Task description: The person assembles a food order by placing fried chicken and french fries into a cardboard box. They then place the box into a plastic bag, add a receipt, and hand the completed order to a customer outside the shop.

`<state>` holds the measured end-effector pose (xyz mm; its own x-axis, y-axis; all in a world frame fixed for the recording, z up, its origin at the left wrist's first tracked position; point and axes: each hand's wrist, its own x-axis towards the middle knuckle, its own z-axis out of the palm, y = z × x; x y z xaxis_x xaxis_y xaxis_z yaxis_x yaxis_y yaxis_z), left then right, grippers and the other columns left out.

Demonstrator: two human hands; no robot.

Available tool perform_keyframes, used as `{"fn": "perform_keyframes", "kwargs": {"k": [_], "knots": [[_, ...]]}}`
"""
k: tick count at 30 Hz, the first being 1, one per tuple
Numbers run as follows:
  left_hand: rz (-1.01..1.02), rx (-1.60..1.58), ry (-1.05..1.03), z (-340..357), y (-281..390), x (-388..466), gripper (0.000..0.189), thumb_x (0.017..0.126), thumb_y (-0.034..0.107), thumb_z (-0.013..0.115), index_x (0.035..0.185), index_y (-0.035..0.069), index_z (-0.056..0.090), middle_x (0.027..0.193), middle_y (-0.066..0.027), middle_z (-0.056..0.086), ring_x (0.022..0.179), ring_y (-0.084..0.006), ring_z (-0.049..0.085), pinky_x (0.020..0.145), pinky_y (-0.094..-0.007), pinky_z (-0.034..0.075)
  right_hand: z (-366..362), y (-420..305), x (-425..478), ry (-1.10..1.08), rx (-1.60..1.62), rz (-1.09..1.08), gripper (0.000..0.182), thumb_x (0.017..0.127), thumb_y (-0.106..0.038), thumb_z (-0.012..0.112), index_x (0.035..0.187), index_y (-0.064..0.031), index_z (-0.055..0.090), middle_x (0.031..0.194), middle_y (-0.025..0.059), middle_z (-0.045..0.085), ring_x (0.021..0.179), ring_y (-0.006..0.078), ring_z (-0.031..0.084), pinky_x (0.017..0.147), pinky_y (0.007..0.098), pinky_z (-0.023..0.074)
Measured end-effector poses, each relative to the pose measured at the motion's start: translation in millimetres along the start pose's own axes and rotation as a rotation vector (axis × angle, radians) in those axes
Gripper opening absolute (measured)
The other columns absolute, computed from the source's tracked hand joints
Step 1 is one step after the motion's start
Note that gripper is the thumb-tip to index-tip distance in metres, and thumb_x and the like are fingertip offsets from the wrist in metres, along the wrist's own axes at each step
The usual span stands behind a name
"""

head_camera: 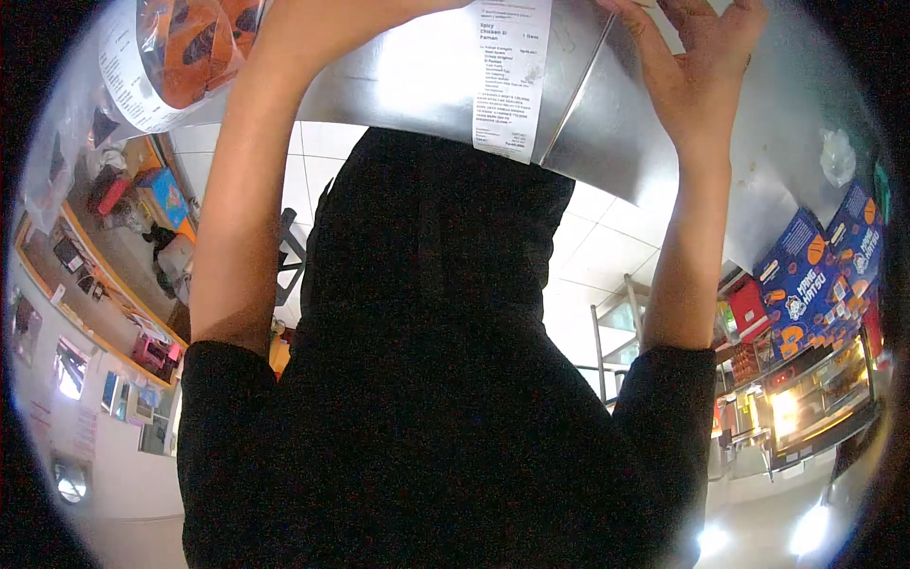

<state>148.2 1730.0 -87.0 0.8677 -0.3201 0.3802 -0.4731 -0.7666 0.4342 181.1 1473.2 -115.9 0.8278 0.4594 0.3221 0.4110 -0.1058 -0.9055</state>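
Observation:
A long printed paper receipt [508, 92] lies on the stainless steel counter [426, 78], its lower end at the front edge. My left hand [362, 18] reaches over the counter beside the receipt's top, and the frame's upper edge cuts off its fingers. To the right of the receipt, my right hand [700, 50] is raised over the steel with thumb and fingers spread around a small pale thing at the top edge. Whether it grips that thing is cut off from view. Left of my left forearm sits a clear plastic bag [202, 53] holding orange-and-dark printed packaging.
Another printed slip [128, 75] hangs against the bag. Crumpled clear plastic [837, 158] lies on the counter at right, near blue printed boxes [807, 288]. A lit glass display case [817, 405] stands beyond them. Wooden-edged shelving [106, 291] with assorted items is at left.

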Motion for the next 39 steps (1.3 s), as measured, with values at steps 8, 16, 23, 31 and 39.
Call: {"fn": "perform_keyframes", "kwargs": {"k": [8, 16, 23, 31, 39], "knots": [[-0.037, -0.022, -0.031, -2.9, 2.9, 0.8, 0.054, 0.062, 0.022, 0.088, 0.103, 0.010, 0.055, 0.133, -0.0213, 0.051, 0.124, -0.0404, 0.046, 0.103, -0.0462, 0.039, -0.6, 4.7, -2.2, 0.012, 0.080, 0.006, 0.070, 0.084, 0.003, 0.071, 0.134, -0.0080, 0.022, 0.139, 0.0260, 0.051, 0.128, 0.0300, 0.053, 0.109, 0.0427, 0.0424], [0.001, -0.046, 0.006, -2.3, 6.4, 4.3, 0.052, 0.063, 0.021, 0.088, 0.101, 0.010, 0.054, 0.122, -0.0152, 0.054, 0.116, -0.0366, 0.049, 0.097, -0.0444, 0.041, 3.0, 1.8, -5.4, 0.058, 0.057, 0.009, 0.072, 0.084, 0.005, 0.071, 0.134, -0.0087, 0.022, 0.140, 0.0263, 0.050, 0.128, 0.0296, 0.053, 0.109, 0.0423, 0.0431], [0.013, -0.025, 0.006, -1.4, 3.6, 3.6, 0.052, 0.064, 0.021, 0.087, 0.100, 0.010, 0.053, 0.120, -0.0147, 0.054, 0.115, -0.0354, 0.050, 0.096, -0.0432, 0.042, 5.4, 2.7, -5.5, 0.070, 0.080, 0.005, 0.072, 0.084, 0.005, 0.070, 0.135, -0.0081, 0.021, 0.140, 0.0263, 0.050, 0.128, 0.0299, 0.053, 0.108, 0.0418, 0.0437], [0.014, -0.007, -0.026, -7.2, 3.2, 8.8, 0.064, 0.068, 0.027, 0.086, 0.121, 0.009, 0.056, 0.125, -0.0145, 0.058, 0.116, -0.0317, 0.055, 0.099, -0.0407, 0.044, 8.9, 3.7, -5.4, 0.131, 0.247, 0.034, 0.072, 0.084, 0.006, 0.069, 0.135, -0.0083, 0.020, 0.143, 0.0272, 0.046, 0.128, 0.0323, 0.052, 0.107, 0.0423, 0.0455], [-0.243, -0.327, -0.411, -76.3, 24.3, 54.6, 0.055, 0.084, 0.039, 0.074, 0.127, 0.007, 0.062, 0.104, -0.0091, 0.070, 0.096, -0.0222, 0.066, 0.092, -0.0372, 0.050, 9.9, -22.0, 12.0, 0.483, 0.396, 0.199, 0.073, 0.085, 0.007, 0.069, 0.135, -0.0110, 0.020, 0.130, 0.0276, 0.053, 0.115, 0.0274, 0.060, 0.093, 0.0349, 0.0550]]}}
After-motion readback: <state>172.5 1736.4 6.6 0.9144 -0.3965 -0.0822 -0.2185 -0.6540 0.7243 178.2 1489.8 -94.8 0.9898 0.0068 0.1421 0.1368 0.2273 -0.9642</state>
